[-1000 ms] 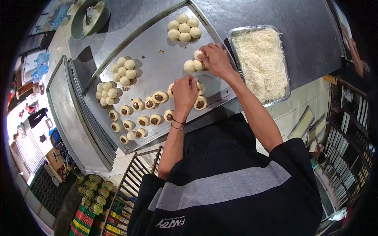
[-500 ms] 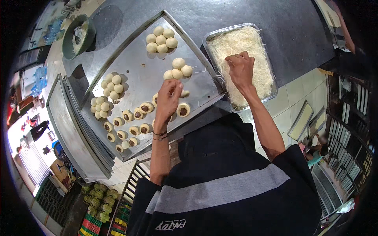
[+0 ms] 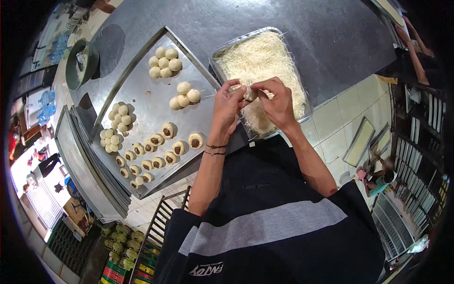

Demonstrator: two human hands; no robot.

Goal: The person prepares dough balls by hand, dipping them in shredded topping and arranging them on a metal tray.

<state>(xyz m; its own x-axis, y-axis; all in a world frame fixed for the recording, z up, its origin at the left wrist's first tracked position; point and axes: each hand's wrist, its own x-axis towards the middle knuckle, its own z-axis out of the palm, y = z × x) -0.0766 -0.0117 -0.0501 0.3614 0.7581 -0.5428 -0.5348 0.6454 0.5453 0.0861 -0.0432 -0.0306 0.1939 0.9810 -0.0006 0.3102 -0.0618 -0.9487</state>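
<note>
Leftmost, a green bowl (image 3: pixel 78 66) sits at upper left on the steel bench (image 3: pixel 302 23); beside it a tray (image 3: pixel 142 102) carries dough balls (image 3: pixel 163 61). At centre, left hand (image 3: pixel 226 106) and right hand (image 3: pixel 278 102) pinch a dough piece (image 3: pixel 249 93) over the cheese tray (image 3: pixel 283 40). Tiled floor lies right.

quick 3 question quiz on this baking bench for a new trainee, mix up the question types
1. True or false: both hands work a dough ball over the foil tray of pale shreds.
2. Which hand wears wrist bands? A) left hand B) right hand
3. Fill in: the filled pieces with dark centres lie on the metal ____.

Key: 1 true; 2 A; 3 sheet tray.
</note>
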